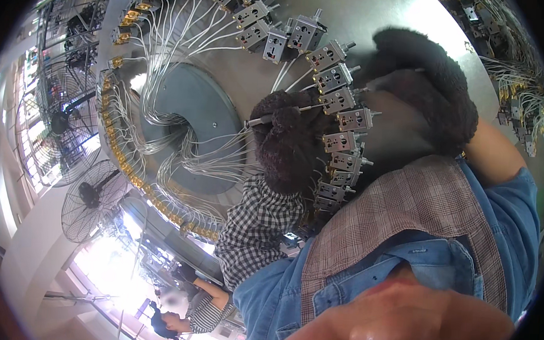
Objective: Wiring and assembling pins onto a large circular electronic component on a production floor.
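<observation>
My left hand (284, 140), in a dark fuzzy glove below a checked sleeve, is closed round a thin screwdriver-like tool (261, 120). The tool's slim end reaches right to a small metal switch box (337, 101) in the row along the round table's edge. Each box has a short shaft pointing outward. My right hand (433, 86), also in a dark glove, is on the outer side of that row, its fingertips close to the same box's shaft. Blur and shadow hide what its fingers do.
A round metal table (258, 77) carries a grey hub (210, 123), from which many pale wires (159, 90) fan out to brass-coloured parts (121, 162) along the rim. More wired boxes (515, 109) hang at the far right. Left stands a fan (89, 194); another person (199, 317) works beyond.
</observation>
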`<state>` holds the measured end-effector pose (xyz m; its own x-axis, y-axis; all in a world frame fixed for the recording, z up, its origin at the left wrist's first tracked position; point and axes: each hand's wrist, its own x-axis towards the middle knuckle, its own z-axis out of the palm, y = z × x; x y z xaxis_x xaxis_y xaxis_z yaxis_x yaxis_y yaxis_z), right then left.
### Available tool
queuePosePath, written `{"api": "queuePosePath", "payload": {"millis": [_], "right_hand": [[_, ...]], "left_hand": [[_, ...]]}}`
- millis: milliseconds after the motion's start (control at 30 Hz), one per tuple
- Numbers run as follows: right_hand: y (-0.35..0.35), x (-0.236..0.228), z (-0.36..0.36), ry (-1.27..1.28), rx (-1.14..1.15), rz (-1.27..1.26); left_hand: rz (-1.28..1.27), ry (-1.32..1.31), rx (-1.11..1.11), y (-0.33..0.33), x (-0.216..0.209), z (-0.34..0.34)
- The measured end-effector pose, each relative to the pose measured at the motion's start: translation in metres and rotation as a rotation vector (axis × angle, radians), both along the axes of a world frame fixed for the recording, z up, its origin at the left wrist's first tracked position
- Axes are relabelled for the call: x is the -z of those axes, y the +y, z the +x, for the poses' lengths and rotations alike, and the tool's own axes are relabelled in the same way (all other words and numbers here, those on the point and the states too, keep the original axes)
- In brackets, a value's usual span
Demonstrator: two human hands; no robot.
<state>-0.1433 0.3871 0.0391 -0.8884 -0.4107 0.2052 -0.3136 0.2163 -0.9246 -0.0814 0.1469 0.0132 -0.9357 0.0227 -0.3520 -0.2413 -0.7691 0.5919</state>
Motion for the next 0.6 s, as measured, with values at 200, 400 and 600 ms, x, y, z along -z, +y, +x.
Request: {"api": "queuePosePath", "payload": {"millis": [200, 400, 600], "right_hand": [[0.006, 0.008, 0.002, -0.1, 0.027, -0.015], [0.011, 0.022, 0.0, 0.038, 0.016, 0.114], [0.004, 0.016, -0.003, -0.58, 0.069, -0.191]], "left_hand": [[-0.049, -0.017, 0.013, 0.0, 0.001, 0.003], [-0.098, 0.03, -0.013, -0.004, 0.01, 0.009], [-0.008, 0.125, 0.124, -0.007, 0.017, 0.007]]}}
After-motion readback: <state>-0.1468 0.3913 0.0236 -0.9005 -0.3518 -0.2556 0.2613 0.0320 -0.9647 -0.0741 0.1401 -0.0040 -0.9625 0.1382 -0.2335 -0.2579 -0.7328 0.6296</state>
